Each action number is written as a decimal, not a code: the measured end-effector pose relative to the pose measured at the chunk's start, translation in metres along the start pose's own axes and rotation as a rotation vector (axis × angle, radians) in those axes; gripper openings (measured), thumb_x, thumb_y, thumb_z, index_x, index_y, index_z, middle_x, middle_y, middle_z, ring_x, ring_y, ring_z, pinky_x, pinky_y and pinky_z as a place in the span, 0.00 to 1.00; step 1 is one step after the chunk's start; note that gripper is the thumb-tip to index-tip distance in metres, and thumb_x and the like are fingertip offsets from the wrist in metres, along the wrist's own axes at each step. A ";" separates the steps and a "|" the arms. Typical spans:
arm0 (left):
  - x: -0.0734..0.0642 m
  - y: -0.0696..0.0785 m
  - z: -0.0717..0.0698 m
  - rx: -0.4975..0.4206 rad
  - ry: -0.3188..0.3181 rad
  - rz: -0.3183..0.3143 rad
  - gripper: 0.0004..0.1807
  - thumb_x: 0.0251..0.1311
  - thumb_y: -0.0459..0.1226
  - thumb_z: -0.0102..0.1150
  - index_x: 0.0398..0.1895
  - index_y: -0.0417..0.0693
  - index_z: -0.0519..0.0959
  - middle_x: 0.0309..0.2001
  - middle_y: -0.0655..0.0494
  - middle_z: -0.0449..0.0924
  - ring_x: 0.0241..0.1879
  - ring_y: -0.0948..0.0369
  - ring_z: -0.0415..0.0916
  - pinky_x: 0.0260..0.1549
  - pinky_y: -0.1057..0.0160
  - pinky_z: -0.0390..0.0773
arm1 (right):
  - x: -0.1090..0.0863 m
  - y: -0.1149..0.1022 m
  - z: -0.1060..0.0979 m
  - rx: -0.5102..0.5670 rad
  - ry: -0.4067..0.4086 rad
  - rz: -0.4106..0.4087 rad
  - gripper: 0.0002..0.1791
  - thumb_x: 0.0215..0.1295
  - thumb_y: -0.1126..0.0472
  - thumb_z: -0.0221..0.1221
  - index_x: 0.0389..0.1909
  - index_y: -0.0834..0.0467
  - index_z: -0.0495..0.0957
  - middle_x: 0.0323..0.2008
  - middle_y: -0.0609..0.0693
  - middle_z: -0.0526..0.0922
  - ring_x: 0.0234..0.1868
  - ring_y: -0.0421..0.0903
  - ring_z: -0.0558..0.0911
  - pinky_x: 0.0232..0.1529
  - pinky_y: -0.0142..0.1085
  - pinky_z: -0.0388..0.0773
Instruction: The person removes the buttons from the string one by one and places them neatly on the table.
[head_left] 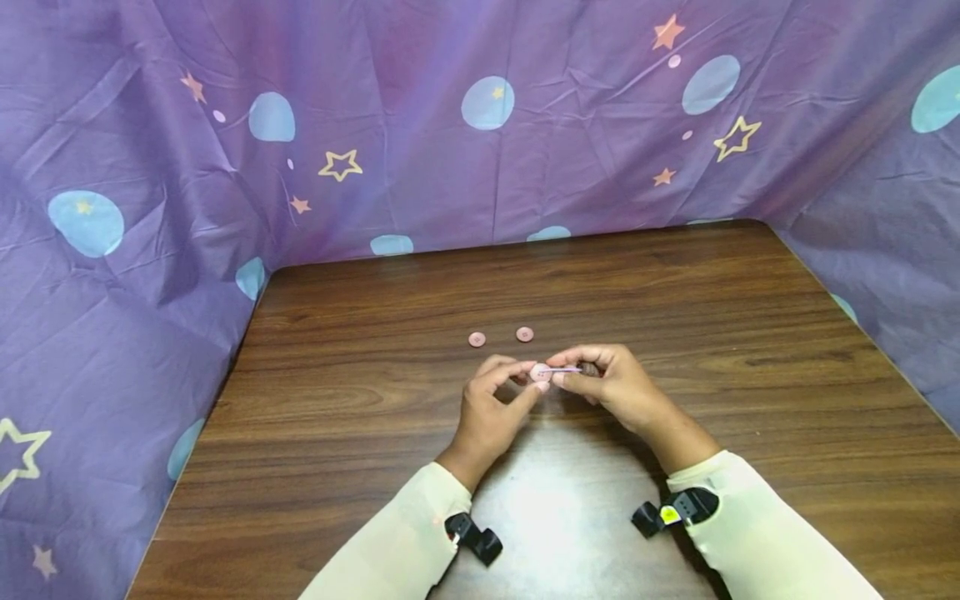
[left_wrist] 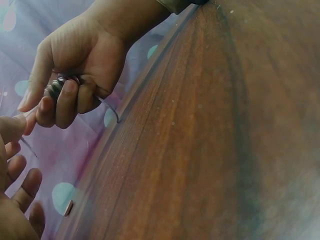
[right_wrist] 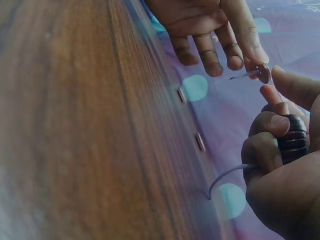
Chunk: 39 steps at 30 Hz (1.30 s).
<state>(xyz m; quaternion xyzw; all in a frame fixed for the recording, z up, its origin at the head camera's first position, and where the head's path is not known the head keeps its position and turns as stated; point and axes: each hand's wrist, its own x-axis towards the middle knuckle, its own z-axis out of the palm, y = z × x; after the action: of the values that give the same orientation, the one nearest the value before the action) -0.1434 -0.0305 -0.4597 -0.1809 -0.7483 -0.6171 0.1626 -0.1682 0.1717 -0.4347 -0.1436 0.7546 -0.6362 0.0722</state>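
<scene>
In the head view my left hand (head_left: pixel 486 408) pinches a round pink button (head_left: pixel 540 372) between thumb and index finger. Facing it, my right hand (head_left: pixel 618 387) pinches a pale lavender cord (head_left: pixel 564 369) near the button. The right wrist view shows the cord's tip (right_wrist: pixel 240 76) sticking out of the held button (right_wrist: pixel 263 73), on the left hand's side. Curled right fingers hold a stack of buttons (right_wrist: pixel 292 139), and a tail of cord (right_wrist: pixel 225 172) hangs below them. The left hand's other fingers (right_wrist: pixel 206 52) are spread loosely.
Two more pink buttons, one left (head_left: pixel 477 339) and one right (head_left: pixel 525 334), lie on the brown wooden table (head_left: pixel 337 467) just beyond the hands. A purple cloth (head_left: pixel 420 108) with stars and blue spots hangs behind and beside the table.
</scene>
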 end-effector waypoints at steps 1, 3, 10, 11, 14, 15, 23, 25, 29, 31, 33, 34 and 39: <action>0.000 0.000 0.000 -0.010 0.000 -0.013 0.14 0.54 0.36 0.72 0.45 0.47 0.86 0.40 0.50 0.82 0.40 0.51 0.82 0.34 0.58 0.84 | 0.000 0.000 0.000 -0.002 0.001 0.003 0.15 0.58 0.62 0.69 0.45 0.63 0.84 0.30 0.43 0.86 0.19 0.36 0.70 0.16 0.33 0.68; -0.001 0.000 0.001 -0.030 -0.002 -0.029 0.14 0.55 0.37 0.72 0.46 0.47 0.86 0.42 0.50 0.81 0.39 0.50 0.83 0.33 0.60 0.85 | 0.000 0.000 0.000 -0.008 0.006 0.013 0.15 0.57 0.62 0.69 0.45 0.63 0.84 0.31 0.44 0.87 0.19 0.35 0.71 0.16 0.32 0.68; 0.000 -0.001 0.002 -0.034 -0.002 -0.032 0.15 0.54 0.34 0.72 0.46 0.45 0.86 0.43 0.49 0.82 0.40 0.46 0.83 0.33 0.59 0.85 | 0.001 0.002 0.000 -0.002 0.010 0.011 0.15 0.57 0.63 0.69 0.43 0.67 0.84 0.31 0.43 0.87 0.23 0.33 0.73 0.22 0.28 0.71; 0.000 0.000 0.002 -0.031 -0.002 -0.030 0.15 0.54 0.34 0.72 0.46 0.44 0.86 0.43 0.49 0.83 0.41 0.46 0.83 0.34 0.57 0.85 | 0.001 0.002 0.000 -0.006 0.012 0.010 0.14 0.57 0.63 0.69 0.43 0.66 0.84 0.31 0.44 0.87 0.24 0.33 0.74 0.22 0.28 0.72; 0.002 0.005 0.002 -0.024 -0.004 -0.024 0.15 0.54 0.31 0.71 0.46 0.40 0.85 0.43 0.46 0.83 0.42 0.44 0.82 0.37 0.50 0.84 | 0.001 0.003 -0.001 -0.021 0.023 0.003 0.13 0.57 0.62 0.70 0.41 0.66 0.85 0.30 0.44 0.86 0.23 0.34 0.73 0.21 0.29 0.71; 0.002 0.008 0.002 -0.020 -0.004 -0.020 0.14 0.54 0.30 0.71 0.45 0.39 0.85 0.43 0.45 0.83 0.42 0.43 0.81 0.38 0.48 0.84 | 0.001 0.002 -0.001 -0.022 0.026 0.002 0.13 0.57 0.62 0.70 0.40 0.65 0.85 0.28 0.43 0.86 0.22 0.34 0.72 0.20 0.29 0.70; 0.003 0.034 -0.002 -0.009 0.001 -0.011 0.13 0.52 0.26 0.70 0.43 0.35 0.85 0.41 0.41 0.83 0.39 0.47 0.81 0.37 0.45 0.82 | 0.001 0.002 -0.005 0.009 0.029 0.006 0.11 0.58 0.63 0.69 0.38 0.67 0.84 0.25 0.43 0.85 0.15 0.36 0.68 0.14 0.31 0.65; 0.003 0.035 -0.002 -0.012 0.005 -0.016 0.13 0.51 0.26 0.70 0.43 0.35 0.85 0.41 0.40 0.83 0.39 0.47 0.81 0.37 0.45 0.83 | 0.001 0.002 -0.005 0.023 0.033 0.005 0.11 0.58 0.64 0.69 0.38 0.67 0.84 0.25 0.46 0.85 0.15 0.36 0.68 0.13 0.32 0.66; 0.001 0.029 0.000 -0.002 0.018 -0.016 0.13 0.51 0.26 0.70 0.43 0.36 0.85 0.41 0.41 0.82 0.38 0.48 0.81 0.35 0.49 0.84 | 0.001 0.003 -0.006 0.044 0.037 -0.011 0.10 0.59 0.65 0.68 0.37 0.68 0.83 0.24 0.52 0.83 0.14 0.37 0.68 0.13 0.34 0.66; 0.001 0.026 0.000 0.008 0.026 -0.002 0.13 0.51 0.27 0.70 0.43 0.36 0.85 0.40 0.42 0.82 0.38 0.47 0.81 0.35 0.51 0.84 | 0.001 0.002 -0.005 0.053 0.042 -0.020 0.09 0.59 0.66 0.67 0.37 0.68 0.83 0.22 0.51 0.81 0.14 0.38 0.67 0.13 0.34 0.66; 0.001 0.027 0.000 0.012 0.031 0.011 0.13 0.51 0.27 0.70 0.42 0.35 0.85 0.40 0.41 0.82 0.37 0.46 0.81 0.35 0.53 0.84 | 0.001 0.001 -0.005 0.059 0.050 -0.027 0.08 0.60 0.66 0.66 0.36 0.69 0.82 0.19 0.49 0.79 0.14 0.39 0.67 0.13 0.35 0.66; 0.002 0.028 0.000 0.011 0.032 0.017 0.13 0.51 0.27 0.70 0.42 0.35 0.85 0.40 0.41 0.82 0.37 0.45 0.81 0.36 0.53 0.84 | 0.001 0.001 -0.005 0.060 0.055 -0.033 0.08 0.60 0.67 0.66 0.36 0.69 0.82 0.18 0.48 0.77 0.14 0.40 0.66 0.14 0.35 0.66; 0.003 0.034 -0.003 0.000 0.034 0.019 0.13 0.50 0.25 0.70 0.41 0.33 0.84 0.39 0.39 0.82 0.37 0.41 0.80 0.38 0.47 0.83 | 0.001 0.001 -0.005 0.078 0.076 -0.048 0.06 0.61 0.69 0.64 0.34 0.69 0.82 0.17 0.45 0.76 0.14 0.41 0.67 0.14 0.37 0.67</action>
<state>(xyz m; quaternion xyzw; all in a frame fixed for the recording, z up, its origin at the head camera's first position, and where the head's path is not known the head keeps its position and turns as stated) -0.1296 -0.0272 -0.4286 -0.1773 -0.7436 -0.6187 0.1813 -0.1708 0.1762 -0.4346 -0.1347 0.7276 -0.6718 0.0337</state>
